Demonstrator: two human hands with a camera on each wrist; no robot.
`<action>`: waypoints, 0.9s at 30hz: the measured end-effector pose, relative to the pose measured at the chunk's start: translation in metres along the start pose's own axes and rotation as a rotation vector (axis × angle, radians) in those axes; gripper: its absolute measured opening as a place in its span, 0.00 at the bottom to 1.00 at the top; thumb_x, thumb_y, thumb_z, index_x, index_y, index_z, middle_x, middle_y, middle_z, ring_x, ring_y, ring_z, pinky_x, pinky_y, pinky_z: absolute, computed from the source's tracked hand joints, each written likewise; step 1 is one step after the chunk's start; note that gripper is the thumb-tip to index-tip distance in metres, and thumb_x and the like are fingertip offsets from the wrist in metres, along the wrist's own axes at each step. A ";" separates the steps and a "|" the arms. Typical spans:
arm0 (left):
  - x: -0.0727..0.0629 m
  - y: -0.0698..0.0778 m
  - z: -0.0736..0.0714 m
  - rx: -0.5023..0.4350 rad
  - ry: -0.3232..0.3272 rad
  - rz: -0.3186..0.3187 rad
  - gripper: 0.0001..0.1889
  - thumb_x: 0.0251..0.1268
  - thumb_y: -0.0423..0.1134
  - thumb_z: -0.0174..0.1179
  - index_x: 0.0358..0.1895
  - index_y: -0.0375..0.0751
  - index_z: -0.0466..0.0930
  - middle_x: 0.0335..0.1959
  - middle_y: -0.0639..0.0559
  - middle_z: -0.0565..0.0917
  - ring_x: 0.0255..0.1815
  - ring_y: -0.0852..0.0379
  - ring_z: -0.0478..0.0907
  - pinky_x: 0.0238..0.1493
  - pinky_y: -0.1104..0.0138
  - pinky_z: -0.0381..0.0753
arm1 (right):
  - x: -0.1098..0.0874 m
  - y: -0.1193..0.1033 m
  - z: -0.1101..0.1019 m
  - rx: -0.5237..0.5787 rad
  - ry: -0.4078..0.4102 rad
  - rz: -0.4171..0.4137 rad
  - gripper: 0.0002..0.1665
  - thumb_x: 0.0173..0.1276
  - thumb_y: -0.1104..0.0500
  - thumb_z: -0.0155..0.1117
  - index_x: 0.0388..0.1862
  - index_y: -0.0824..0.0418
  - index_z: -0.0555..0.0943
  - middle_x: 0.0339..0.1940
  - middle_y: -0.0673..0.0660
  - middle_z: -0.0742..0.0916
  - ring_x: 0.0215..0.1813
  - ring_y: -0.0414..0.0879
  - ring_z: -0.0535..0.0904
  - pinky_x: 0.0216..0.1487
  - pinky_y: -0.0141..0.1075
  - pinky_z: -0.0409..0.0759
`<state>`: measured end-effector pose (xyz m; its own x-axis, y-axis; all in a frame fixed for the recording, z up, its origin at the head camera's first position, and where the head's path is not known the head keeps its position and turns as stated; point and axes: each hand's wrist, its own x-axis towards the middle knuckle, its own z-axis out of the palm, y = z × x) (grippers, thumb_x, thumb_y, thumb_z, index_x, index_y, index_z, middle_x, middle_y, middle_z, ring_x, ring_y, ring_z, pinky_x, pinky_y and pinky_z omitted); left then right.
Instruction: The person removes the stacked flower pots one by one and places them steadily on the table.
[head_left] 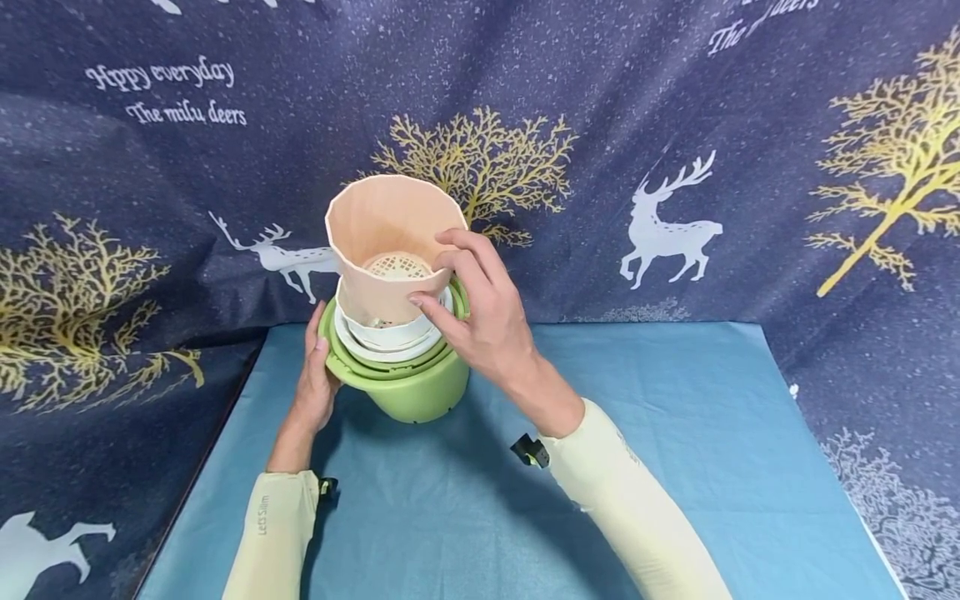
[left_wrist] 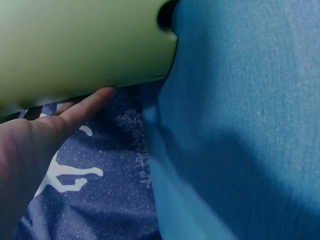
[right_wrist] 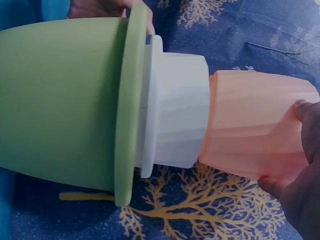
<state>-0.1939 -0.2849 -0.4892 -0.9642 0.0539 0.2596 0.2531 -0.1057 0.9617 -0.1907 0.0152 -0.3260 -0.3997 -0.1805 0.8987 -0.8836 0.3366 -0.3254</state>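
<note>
A peach faceted flower pot (head_left: 375, 296) with a latticed bottom stands above a nest of pots, its lower end at the mouth of a white pot (right_wrist: 182, 110). My right hand (head_left: 487, 321) pinches its rim, thumb outside and fingertips over the edge. Beneath the white pot, another white rim (right_wrist: 152, 107) shows inside a large green flower pot (head_left: 416, 396). The left hand (head_left: 315, 387) holds the green pot at its left side, thumb on the rim and fingers along the outer wall, as the left wrist view (left_wrist: 75, 117) shows.
Blue cloth (head_left: 637, 467) covers the table under the pots. Behind it hangs a dark blue curtain (head_left: 570, 75) printed with deer and yellow trees. A small black device (head_left: 531, 451) sits at the right sleeve's cuff.
</note>
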 end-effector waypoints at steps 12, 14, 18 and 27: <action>-0.001 0.001 -0.002 0.025 -0.005 0.003 0.31 0.90 0.53 0.31 0.89 0.61 0.38 0.84 0.46 0.54 0.67 0.59 0.72 0.52 0.71 0.83 | -0.002 -0.006 -0.019 0.020 0.026 -0.019 0.20 0.63 0.61 0.83 0.45 0.67 0.80 0.62 0.67 0.81 0.69 0.57 0.77 0.73 0.44 0.74; -0.001 0.001 -0.002 0.024 -0.006 0.005 0.31 0.90 0.53 0.31 0.89 0.60 0.38 0.84 0.46 0.54 0.67 0.59 0.72 0.53 0.71 0.82 | -0.003 -0.007 -0.023 0.012 0.029 -0.021 0.21 0.63 0.61 0.83 0.45 0.67 0.79 0.62 0.67 0.81 0.69 0.57 0.77 0.73 0.45 0.74; -0.001 0.000 -0.003 0.027 -0.006 0.006 0.31 0.90 0.53 0.31 0.89 0.60 0.39 0.84 0.46 0.54 0.67 0.59 0.71 0.53 0.71 0.82 | -0.006 -0.008 -0.030 0.004 0.042 -0.035 0.21 0.62 0.62 0.83 0.45 0.67 0.79 0.62 0.67 0.82 0.69 0.58 0.77 0.74 0.47 0.73; -0.001 0.000 -0.004 0.031 -0.004 0.003 0.31 0.90 0.54 0.32 0.89 0.61 0.39 0.85 0.46 0.52 0.68 0.58 0.71 0.53 0.71 0.82 | -0.011 -0.006 -0.044 -0.028 0.047 -0.046 0.21 0.63 0.63 0.82 0.46 0.68 0.78 0.61 0.69 0.82 0.68 0.59 0.77 0.72 0.47 0.74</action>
<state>-0.1936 -0.2885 -0.4897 -0.9631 0.0577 0.2628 0.2583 -0.0750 0.9632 -0.1701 0.0556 -0.3212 -0.3463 -0.1530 0.9255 -0.8934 0.3548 -0.2757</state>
